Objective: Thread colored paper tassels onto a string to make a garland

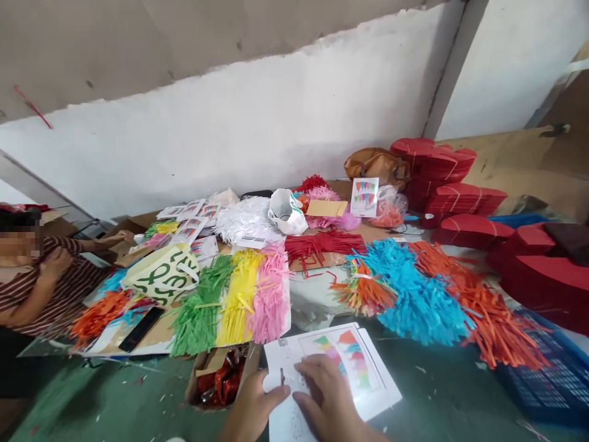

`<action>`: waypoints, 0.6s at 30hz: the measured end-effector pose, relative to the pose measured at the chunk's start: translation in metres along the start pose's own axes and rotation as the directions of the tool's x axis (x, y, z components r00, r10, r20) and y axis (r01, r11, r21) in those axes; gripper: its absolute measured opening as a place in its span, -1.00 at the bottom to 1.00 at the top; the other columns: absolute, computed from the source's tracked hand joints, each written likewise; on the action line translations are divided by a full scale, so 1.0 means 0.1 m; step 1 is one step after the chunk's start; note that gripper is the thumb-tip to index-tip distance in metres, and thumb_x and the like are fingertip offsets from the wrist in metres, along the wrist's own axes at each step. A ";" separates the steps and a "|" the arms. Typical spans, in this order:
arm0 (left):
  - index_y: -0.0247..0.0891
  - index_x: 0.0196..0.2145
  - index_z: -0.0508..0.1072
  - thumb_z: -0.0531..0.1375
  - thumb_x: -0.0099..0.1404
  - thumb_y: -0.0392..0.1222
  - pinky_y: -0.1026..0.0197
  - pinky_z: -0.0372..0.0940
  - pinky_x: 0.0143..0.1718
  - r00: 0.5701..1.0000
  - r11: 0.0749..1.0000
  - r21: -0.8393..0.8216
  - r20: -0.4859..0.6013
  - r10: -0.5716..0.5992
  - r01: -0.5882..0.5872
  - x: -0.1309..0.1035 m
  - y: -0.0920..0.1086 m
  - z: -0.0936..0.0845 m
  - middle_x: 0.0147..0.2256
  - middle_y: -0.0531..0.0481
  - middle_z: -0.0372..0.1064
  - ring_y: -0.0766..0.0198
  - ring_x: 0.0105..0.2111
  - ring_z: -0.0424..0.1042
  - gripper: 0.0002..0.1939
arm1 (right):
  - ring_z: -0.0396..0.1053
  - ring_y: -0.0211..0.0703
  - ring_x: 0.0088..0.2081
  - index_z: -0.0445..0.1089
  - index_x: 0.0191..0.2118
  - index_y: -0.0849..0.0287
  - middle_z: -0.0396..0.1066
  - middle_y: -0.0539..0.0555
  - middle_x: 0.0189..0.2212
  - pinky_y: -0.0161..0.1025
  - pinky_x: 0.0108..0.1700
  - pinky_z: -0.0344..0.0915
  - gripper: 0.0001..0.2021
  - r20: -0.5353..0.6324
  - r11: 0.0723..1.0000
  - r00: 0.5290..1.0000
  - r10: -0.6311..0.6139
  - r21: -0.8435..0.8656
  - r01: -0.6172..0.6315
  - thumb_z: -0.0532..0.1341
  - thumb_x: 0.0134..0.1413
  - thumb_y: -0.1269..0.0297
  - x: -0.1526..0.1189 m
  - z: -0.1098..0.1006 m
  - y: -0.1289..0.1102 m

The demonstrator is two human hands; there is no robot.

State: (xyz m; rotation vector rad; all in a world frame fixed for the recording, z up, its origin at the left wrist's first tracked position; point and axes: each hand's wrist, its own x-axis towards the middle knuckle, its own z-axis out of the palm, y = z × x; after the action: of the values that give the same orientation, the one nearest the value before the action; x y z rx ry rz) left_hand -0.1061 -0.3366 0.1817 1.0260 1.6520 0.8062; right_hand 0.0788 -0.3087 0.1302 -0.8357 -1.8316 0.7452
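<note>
Your left hand [252, 402] has its fingers closed on the left edge of the printed packet [377, 390], thumb lying on top; the fingertips beneath are hidden. Your right hand [334, 399] rests on the packet's face, fingers partly bent, with a gap between thumb and index finger.

Both hands reach in from the near side, the right one palm down and pointing far and left. The packet lies tilted on the near side of the pink tassels [270, 294], right of the cardboard box [189, 393].

Both wrists run toward the bottom edge, which cuts off the packet's near end. Its small print is too blurred to read.
</note>
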 end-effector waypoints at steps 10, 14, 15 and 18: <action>-0.33 -0.09 0.56 0.39 -0.06 0.18 -0.09 0.33 0.03 0.981 0.996 -0.083 0.187 0.047 -0.031 0.08 -0.04 -0.04 -0.21 -0.19 0.57 -0.14 -0.06 0.47 -0.34 | 0.48 -0.11 -0.28 0.52 -0.24 0.16 0.47 0.16 -0.30 -0.26 -0.26 0.43 -0.81 -0.004 0.978 0.991 0.137 0.161 -0.134 0.21 0.19 0.18 0.09 0.20 -0.07; -0.28 -0.10 0.57 0.28 0.09 0.21 -0.03 0.29 0.09 0.971 0.976 0.133 0.190 0.145 -0.172 0.21 -0.10 -0.10 -0.11 -0.18 0.56 -0.10 -0.02 0.46 -0.43 | 0.48 -0.11 -0.37 0.52 -0.43 0.16 0.49 0.11 -0.46 -0.25 -0.31 0.42 -0.61 0.045 0.924 0.960 0.277 0.262 -0.279 0.18 0.19 -0.04 -0.01 -0.21 0.09; -0.26 -0.08 0.56 0.25 0.13 0.21 0.00 0.29 0.09 0.965 0.959 0.196 0.203 0.164 -0.204 0.24 -0.12 -0.14 -0.08 -0.17 0.55 -0.08 -0.01 0.46 -0.45 | 0.47 -0.10 -0.42 0.51 -0.47 0.15 0.48 0.10 -0.51 -0.24 -0.35 0.42 -0.57 0.081 0.913 0.942 0.325 0.232 -0.335 0.18 0.15 -0.11 -0.12 -0.43 0.18; -0.16 -0.10 0.58 0.18 0.18 0.22 0.05 0.33 0.04 0.920 0.897 0.318 0.339 0.197 -0.309 0.31 -0.12 -0.30 -0.11 -0.13 0.57 -0.05 -0.05 0.49 -0.51 | 0.47 -0.07 -0.56 0.54 -0.53 0.07 0.47 0.08 -0.58 -0.23 -0.53 0.40 -0.55 0.236 0.861 0.829 0.506 -0.085 -0.501 0.15 0.11 -0.15 -0.55 -1.18 0.48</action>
State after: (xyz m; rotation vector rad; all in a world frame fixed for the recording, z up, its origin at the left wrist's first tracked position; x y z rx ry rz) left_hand -0.1421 -0.3144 0.1678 1.5749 1.4478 0.4801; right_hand 0.2155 -0.3098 0.1064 -1.3174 -1.8524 1.2167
